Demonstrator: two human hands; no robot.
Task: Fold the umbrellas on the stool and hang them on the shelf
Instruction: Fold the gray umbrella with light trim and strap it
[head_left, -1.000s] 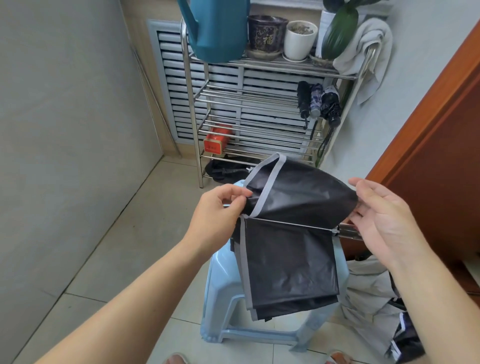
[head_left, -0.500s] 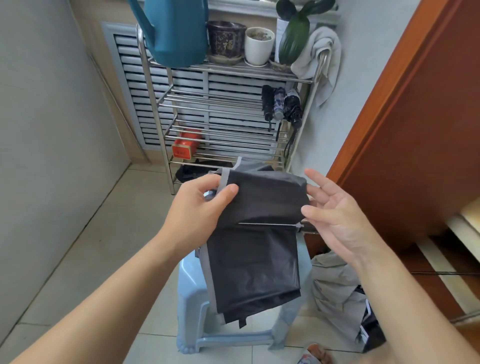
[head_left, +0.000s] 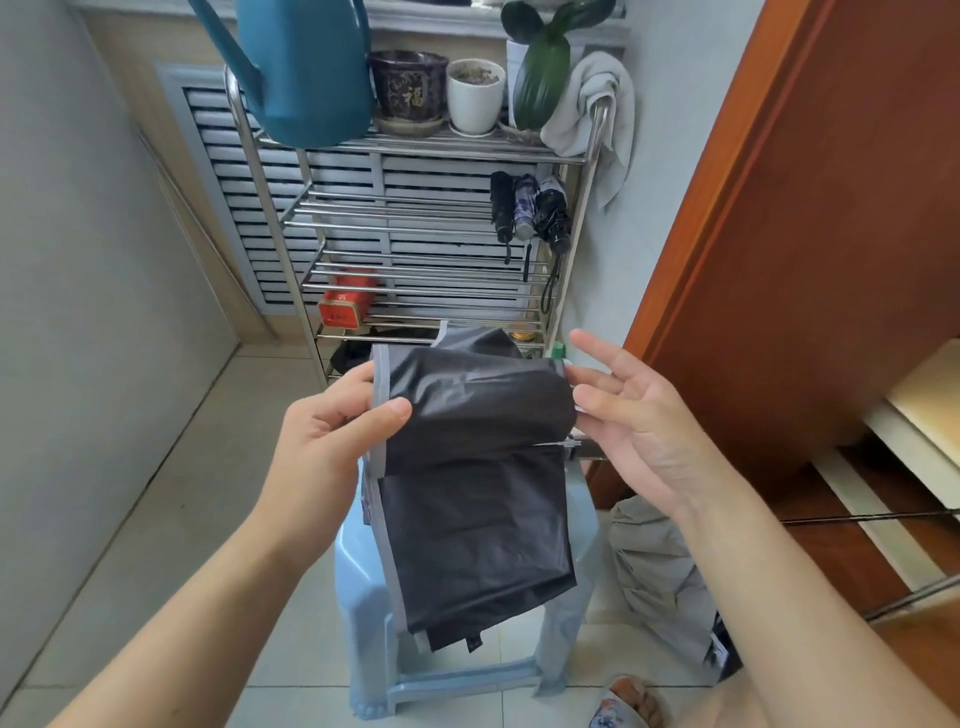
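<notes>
A black umbrella (head_left: 475, 499) with a grey-edged canopy hangs in front of me over the light blue plastic stool (head_left: 363, 597). My left hand (head_left: 332, 441) pinches the grey border of its top panel between thumb and fingers. My right hand (head_left: 628, 415) is spread with straight fingers, fingertips touching the right end of the rolled panel next to a thin metal rib. Three folded umbrellas (head_left: 527, 210) hang by their straps at the right end of the steel shelf (head_left: 415, 228).
A grey fabric heap (head_left: 660, 566) lies on the floor right of the stool. A teal watering can (head_left: 306, 67), flower pots, a plant and a towel sit on the shelf's top tier, and a red tin (head_left: 345, 301) lower down. A wooden door (head_left: 810, 218) stands at right.
The top canopy panel has been folded leftward into a narrower roll. My right hand has let go of its edge and spread open beside it. My view has shifted right and nearer.
</notes>
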